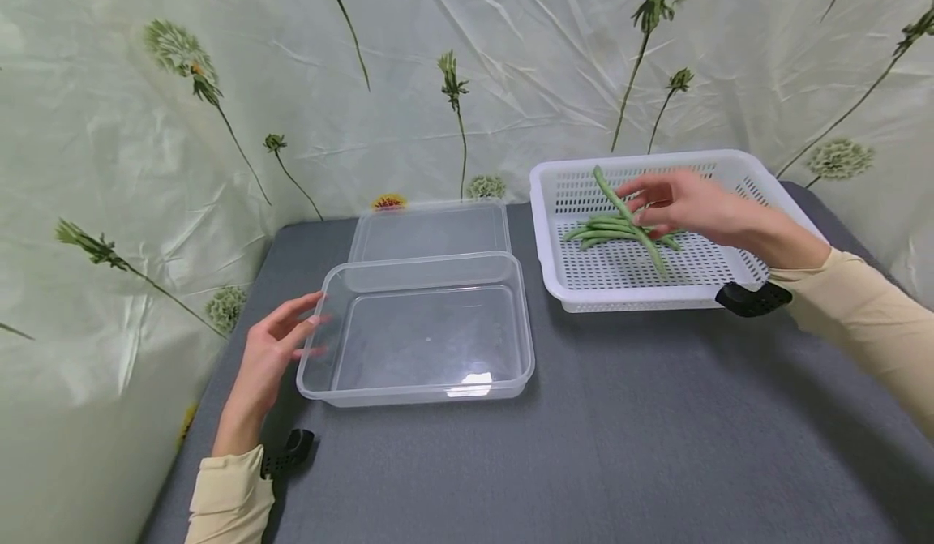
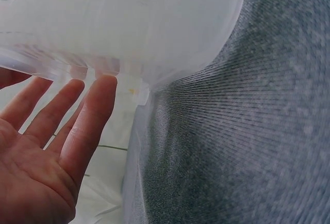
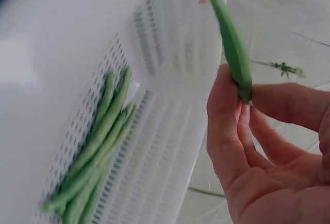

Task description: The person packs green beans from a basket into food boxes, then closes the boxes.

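My right hand (image 1: 693, 203) is over the white perforated basket (image 1: 620, 294), pinching one long green bean (image 1: 611, 192) between thumb and fingertips. The right wrist view shows the pinched bean (image 3: 234, 49) slanting up out of the fingers. Below it, several more green beans (image 3: 95, 157) lie in a bunch on the basket floor. At the left side of a clear plastic container (image 1: 430, 333), my left hand (image 1: 266, 357) has its fingers loosely spread, fingertips right at the wall. In the left wrist view those fingertips (image 2: 105, 85) meet the container's side; nothing is gripped.
Behind the container lies a flat clear lid (image 1: 430, 228), partly overlapped by it. Everything stands on a dark grey cloth surface (image 1: 584, 447). A pale sheet printed with flowers (image 1: 409, 66) rises behind and along the left.
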Motion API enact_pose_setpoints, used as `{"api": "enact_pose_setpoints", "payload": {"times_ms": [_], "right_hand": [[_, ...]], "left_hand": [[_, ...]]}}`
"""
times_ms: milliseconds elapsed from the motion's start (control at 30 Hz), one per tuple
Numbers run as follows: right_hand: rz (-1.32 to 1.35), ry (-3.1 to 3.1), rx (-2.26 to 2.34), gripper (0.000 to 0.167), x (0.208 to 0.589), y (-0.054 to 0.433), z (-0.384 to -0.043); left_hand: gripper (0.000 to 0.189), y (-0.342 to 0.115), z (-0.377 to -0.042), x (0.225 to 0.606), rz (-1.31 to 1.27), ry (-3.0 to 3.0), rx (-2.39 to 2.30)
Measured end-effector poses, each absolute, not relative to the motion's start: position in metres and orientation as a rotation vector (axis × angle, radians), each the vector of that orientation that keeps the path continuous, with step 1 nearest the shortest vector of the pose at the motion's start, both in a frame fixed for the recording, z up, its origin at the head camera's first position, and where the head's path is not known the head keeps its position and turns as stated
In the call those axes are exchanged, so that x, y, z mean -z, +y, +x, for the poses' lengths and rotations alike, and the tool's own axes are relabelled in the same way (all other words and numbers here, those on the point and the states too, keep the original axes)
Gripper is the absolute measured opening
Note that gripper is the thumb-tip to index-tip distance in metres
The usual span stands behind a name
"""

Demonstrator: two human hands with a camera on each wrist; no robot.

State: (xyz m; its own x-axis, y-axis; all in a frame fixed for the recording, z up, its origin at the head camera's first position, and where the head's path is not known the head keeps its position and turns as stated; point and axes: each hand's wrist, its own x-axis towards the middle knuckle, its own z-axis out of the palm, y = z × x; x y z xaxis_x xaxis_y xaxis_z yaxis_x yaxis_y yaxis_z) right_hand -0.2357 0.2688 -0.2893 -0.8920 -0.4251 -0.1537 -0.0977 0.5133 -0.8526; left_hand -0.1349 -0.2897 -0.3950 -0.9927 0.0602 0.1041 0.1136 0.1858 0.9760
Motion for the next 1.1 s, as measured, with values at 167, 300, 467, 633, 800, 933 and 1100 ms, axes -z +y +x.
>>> {"api": "enact_pose_setpoints", "payload": {"times_ms": [167, 300, 467, 633, 800, 933, 1100], "right_hand": [[-0.370, 2.465, 1.419, 0.046, 0.295, 0.260, -0.225], [-0.312, 2.486, 1.528, 0.045, 0.300, 0.253, -0.218], [-0.282, 2.470, 1.648, 0.047, 0.306, 0.244, -0.208], [-0.293, 2.414, 1.781, 0.046, 0.309, 0.232, -0.197], [-0.352, 2.297, 1.942, 0.046, 0.313, 0.219, -0.190], [-0.409, 2.230, 2.017, 0.047, 0.316, 0.210, -0.185], [-0.443, 2.170, 2.083, 0.047, 0.318, 0.196, -0.179]], "left_hand": [[0.043, -0.290, -0.134, 0.395, -0.167, -2.398, 1.962], [0.043, -0.289, -0.134, 0.395, -0.159, -2.406, 1.956], [0.043, -0.290, -0.135, 0.395, -0.166, -2.405, 1.958], [0.043, -0.291, -0.135, 0.397, -0.168, -2.402, 1.963], [0.044, -0.291, -0.134, 0.397, -0.160, -2.402, 1.964], [0.043, -0.291, -0.134, 0.397, -0.156, -2.411, 1.956], [0.043, -0.291, -0.135, 0.398, -0.159, -2.407, 1.953]]}}
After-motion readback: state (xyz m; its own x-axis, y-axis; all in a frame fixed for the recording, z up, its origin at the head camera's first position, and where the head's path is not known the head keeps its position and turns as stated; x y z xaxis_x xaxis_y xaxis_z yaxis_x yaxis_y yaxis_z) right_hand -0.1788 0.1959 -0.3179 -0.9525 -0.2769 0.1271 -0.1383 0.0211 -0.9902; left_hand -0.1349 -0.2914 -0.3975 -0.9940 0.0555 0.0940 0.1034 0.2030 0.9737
